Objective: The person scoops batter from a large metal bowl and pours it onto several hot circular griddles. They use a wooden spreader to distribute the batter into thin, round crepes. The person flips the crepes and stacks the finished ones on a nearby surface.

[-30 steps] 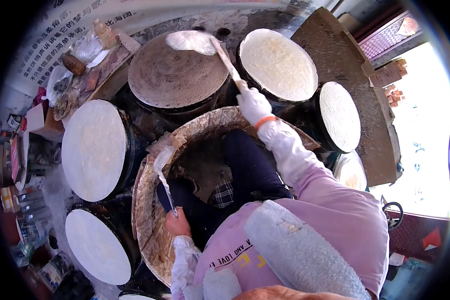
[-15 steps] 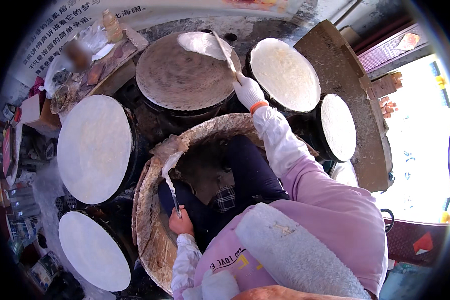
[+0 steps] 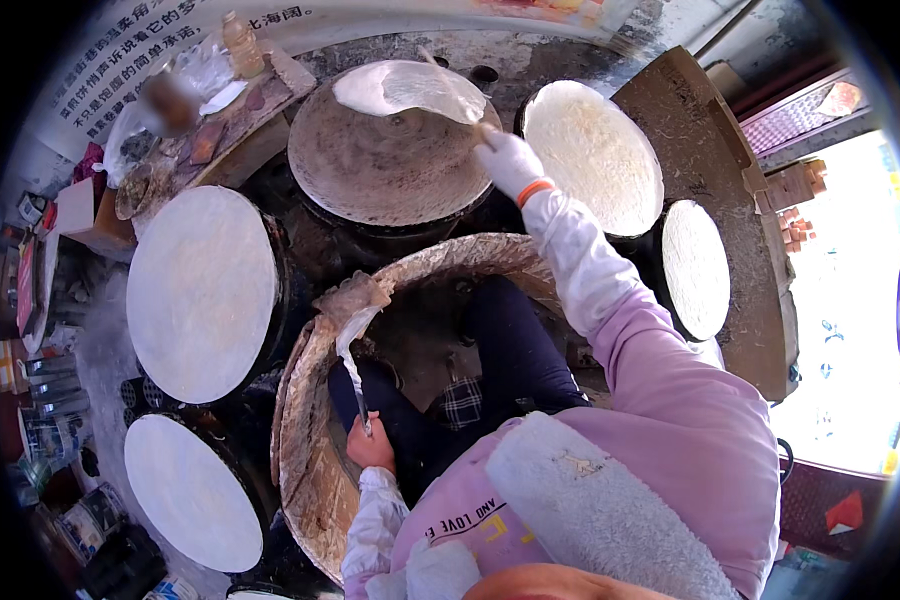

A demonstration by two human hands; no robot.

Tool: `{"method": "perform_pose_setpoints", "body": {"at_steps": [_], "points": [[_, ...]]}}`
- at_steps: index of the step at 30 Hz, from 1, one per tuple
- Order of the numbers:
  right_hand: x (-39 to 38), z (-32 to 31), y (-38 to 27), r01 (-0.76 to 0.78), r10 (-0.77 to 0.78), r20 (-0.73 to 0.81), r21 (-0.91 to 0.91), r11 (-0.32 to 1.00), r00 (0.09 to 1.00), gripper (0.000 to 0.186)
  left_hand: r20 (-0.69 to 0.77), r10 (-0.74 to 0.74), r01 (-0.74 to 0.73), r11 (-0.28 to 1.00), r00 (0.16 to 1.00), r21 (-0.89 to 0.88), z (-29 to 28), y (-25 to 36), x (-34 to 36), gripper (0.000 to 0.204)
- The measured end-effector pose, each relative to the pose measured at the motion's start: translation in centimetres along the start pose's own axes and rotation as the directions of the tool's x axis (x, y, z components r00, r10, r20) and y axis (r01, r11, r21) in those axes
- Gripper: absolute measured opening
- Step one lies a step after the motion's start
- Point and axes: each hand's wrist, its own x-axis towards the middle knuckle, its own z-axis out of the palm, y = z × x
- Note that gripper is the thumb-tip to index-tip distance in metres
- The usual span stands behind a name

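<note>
My right hand [image 3: 511,163], in a white glove with an orange cuff, is closed around the handle of a thin wooden spreader [image 3: 455,92], smeared by motion. The spreader reaches over a round brown griddle [image 3: 370,175]. Pale wet batter [image 3: 400,86] covers part of the griddle's far side; the nearer surface is bare. My bare left hand [image 3: 371,443] grips the dark handle of a long, narrow tool [image 3: 354,375] coated in whitish batter. Its upper end meets a batter-crusted lump [image 3: 355,293] on the rim of the ring-shaped surround [image 3: 305,430] about my legs.
Griddles covered with pale round sheets stand at the left [image 3: 202,295], lower left [image 3: 192,492], right [image 3: 592,157] and far right [image 3: 697,268]. A cluttered ledge [image 3: 260,110] with a bottle [image 3: 240,45] is at back left. A cardboard panel [image 3: 705,190] stands beyond the right griddles.
The batter on the far griddle has spread wider along its far side. My right hand has moved with the spreader. My left hand stays on its tool; the whole view has shifted slightly.
</note>
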Motion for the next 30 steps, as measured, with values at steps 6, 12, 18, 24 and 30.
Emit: {"method": "perform_pose_setpoints", "body": {"at_steps": [6, 12, 18, 24, 30], "points": [[5.2, 1.3, 0.6, 0.234, -0.241, 0.208, 0.062, 0.97, 0.948, 0.041, 0.019, 0.011, -0.012, 0.999, 1.0, 0.044, 0.4, 0.6, 0.0, 0.015], [-0.6, 2.3, -4.9, 0.232, -0.216, 0.378, 0.002, 0.973, 0.9, 0.045, 0.008, -0.05, 0.049, 0.996, 0.999, 0.078, 0.2, 0.5, -0.1, 0.016], [5.4, -0.4, -0.5, 0.168, -0.161, 0.176, -0.027, 0.985, 0.971, 0.044, 0.026, -0.058, 0.055, 0.993, 0.998, 0.106, 0.4, 0.7, -0.4, 0.015], [6.9, 2.4, 0.4, 0.427, -0.447, 0.406, 0.145, 0.893, 0.797, 0.046, 0.014, -0.088, 0.086, 0.987, 0.996, 0.139, -0.1, 1.9, -0.8, 0.016], [2.4, -1.5, 0.2, 0.392, -0.416, 0.428, 0.146, 0.908, 0.802, 0.045, -0.042, -0.12, 0.125, 0.981, 0.992, 0.149, -0.3, 1.8, -1.3, 0.017]]}}
